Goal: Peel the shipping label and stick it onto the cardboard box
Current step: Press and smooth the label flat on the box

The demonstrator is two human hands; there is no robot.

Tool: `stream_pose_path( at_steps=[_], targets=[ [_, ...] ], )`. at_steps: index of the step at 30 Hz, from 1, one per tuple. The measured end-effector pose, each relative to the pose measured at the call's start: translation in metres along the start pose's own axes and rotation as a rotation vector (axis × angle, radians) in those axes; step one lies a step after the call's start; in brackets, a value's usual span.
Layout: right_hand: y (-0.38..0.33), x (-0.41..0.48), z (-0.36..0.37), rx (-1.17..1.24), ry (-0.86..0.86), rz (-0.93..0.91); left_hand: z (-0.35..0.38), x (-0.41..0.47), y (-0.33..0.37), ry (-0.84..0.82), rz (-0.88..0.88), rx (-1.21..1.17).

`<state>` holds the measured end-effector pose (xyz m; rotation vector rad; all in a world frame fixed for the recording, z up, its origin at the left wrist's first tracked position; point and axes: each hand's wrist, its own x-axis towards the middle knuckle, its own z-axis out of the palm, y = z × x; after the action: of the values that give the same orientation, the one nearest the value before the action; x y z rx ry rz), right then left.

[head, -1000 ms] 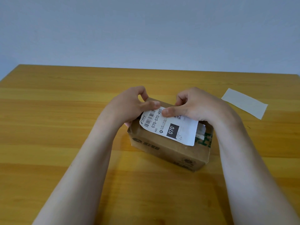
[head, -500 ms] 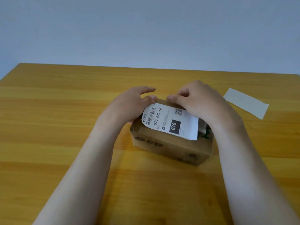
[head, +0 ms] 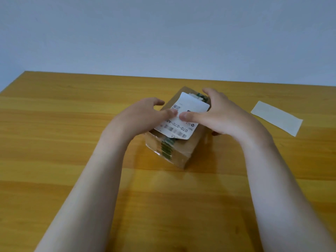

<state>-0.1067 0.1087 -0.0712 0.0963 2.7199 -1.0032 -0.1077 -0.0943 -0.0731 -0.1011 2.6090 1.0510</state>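
A small brown cardboard box [head: 184, 151] with green-printed tape stands on the wooden table, one short end toward me. The white shipping label [head: 193, 106] lies flat on its top face, with the barcode end nearest me. My left hand [head: 143, 115] holds the box's left side and its thumb presses on the label's middle. My right hand [head: 224, 115] wraps the box's right side, fingers curled over the far edge, with its thumb pressing the label beside the left thumb. The image is slightly blurred.
A pale rectangular backing sheet [head: 276, 118] lies flat on the table to the right of the box. The wooden table [head: 63, 142] ends at a grey wall behind, and its left corner is in view.
The box has been turned about a quarter turn, so its short end now faces me. Both hands moved from the label's far edge to the box's sides, thumbs pressing the label's middle.
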Motion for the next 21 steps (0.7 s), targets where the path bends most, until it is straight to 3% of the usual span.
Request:
stream_pose_path(
  at_steps=[6,21],
  targets=[
    [0.0043,0.0057,-0.0007,0.018,-0.055,-0.029,0.0029,0.0027,-0.0036,-0.169,0.031,-0.047],
    [0.0062,0.0097,0.0074,0.072,0.047,-0.045,0.0096,0.0059,-0.0010,-0.004,-0.037,-0.044]
  ],
)
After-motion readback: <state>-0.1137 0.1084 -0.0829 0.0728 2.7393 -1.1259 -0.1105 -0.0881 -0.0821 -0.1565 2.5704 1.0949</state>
